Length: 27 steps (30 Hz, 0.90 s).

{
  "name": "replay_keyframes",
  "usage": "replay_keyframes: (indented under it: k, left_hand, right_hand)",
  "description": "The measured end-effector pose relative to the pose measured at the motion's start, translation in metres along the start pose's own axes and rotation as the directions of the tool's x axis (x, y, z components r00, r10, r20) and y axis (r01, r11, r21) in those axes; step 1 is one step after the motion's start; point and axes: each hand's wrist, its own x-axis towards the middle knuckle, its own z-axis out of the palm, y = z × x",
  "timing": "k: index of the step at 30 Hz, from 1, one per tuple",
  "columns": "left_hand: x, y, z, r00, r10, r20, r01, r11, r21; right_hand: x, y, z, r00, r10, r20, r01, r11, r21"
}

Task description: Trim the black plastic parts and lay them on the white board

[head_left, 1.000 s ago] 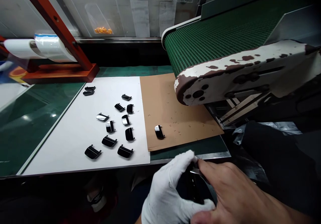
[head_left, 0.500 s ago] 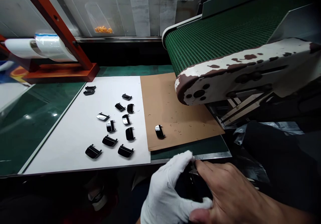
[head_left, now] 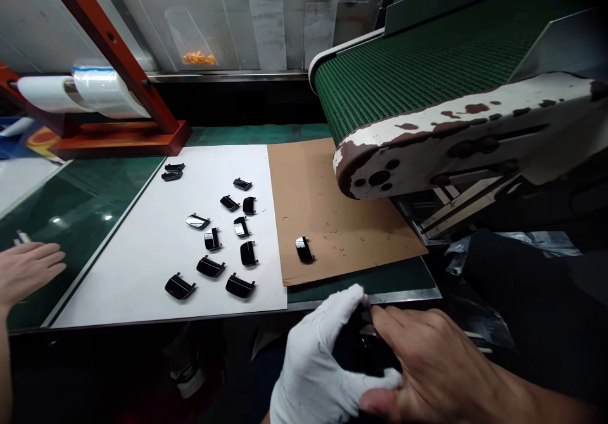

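In a white glove, my left hand (head_left: 316, 360) is closed around a glossy black plastic part (head_left: 365, 343) below the table's front edge. My bare right hand (head_left: 427, 354) grips the same part from the other side, its thumb close to the gloved fingertips. Most of the part is hidden by the fingers. A single similar black part (head_left: 304, 250) lies on the brown cardboard sheet (head_left: 316, 183) beyond my hands. Several more glossy black parts (head_left: 210, 267), each with small pegs along one edge, are spread over the white sheet (head_left: 118, 272) to the left.
A green conveyor belt (head_left: 418, 75) with a chipped white frame overhangs the cardboard at right. An orange stand (head_left: 118, 135) with rolls of clear film (head_left: 107, 91) stands back left. Another person's hand (head_left: 31, 269) is over the green tabletop at left. Small dark curled bits dot the cardboard.
Another person's hand has come into view at the left edge. My hands keep nearly the same hold on the black part. The view has shifted slightly.
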Motion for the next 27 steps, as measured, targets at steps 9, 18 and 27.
replay_keyframes:
  k: [9,18,27]
  left_hand:
    - [0.002,0.002,0.001,1.0,-0.001,-0.015,0.001,1.0,0.001]
    - [0.003,0.004,0.001,0.983,-0.183,0.001,0.178,0.955,-0.238]
    - [0.003,-0.003,0.001,0.994,-0.107,-0.019,0.089,0.904,-0.417]
  right_hand:
    - [-0.004,0.001,0.002,0.999,-0.036,-0.013,0.035,0.999,-0.039]
    - [0.001,-0.004,0.001,0.977,-0.072,-0.202,0.079,0.997,0.026]
    - [-0.011,-0.009,0.0,0.92,0.378,-0.102,-0.254,0.774,0.581]
